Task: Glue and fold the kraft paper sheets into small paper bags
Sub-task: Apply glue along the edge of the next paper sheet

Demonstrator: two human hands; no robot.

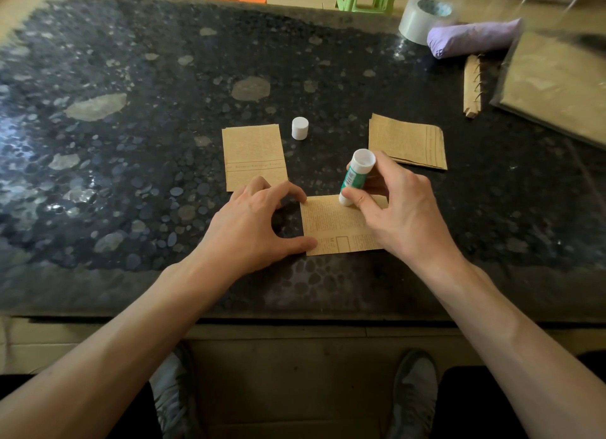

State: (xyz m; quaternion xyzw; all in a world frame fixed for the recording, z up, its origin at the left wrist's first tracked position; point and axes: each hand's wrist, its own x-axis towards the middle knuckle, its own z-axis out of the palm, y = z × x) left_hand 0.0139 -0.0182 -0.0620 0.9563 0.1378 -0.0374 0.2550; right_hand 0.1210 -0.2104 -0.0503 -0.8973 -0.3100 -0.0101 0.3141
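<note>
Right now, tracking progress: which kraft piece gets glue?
The sheet nearest the person: left hand steadies it, right hand presses glue stick on it; left piece and right stack lie apart.

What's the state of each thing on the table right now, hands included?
sheet, flat on table, pinned at its left edge
left hand, fingertips press sheet
right hand, grips glue stick
glue stick, uncapped, tip down on sheet's far edge
cap, off, standing upright on table
stack of sheets, flat, untouched
left paper piece, lying flat
</note>
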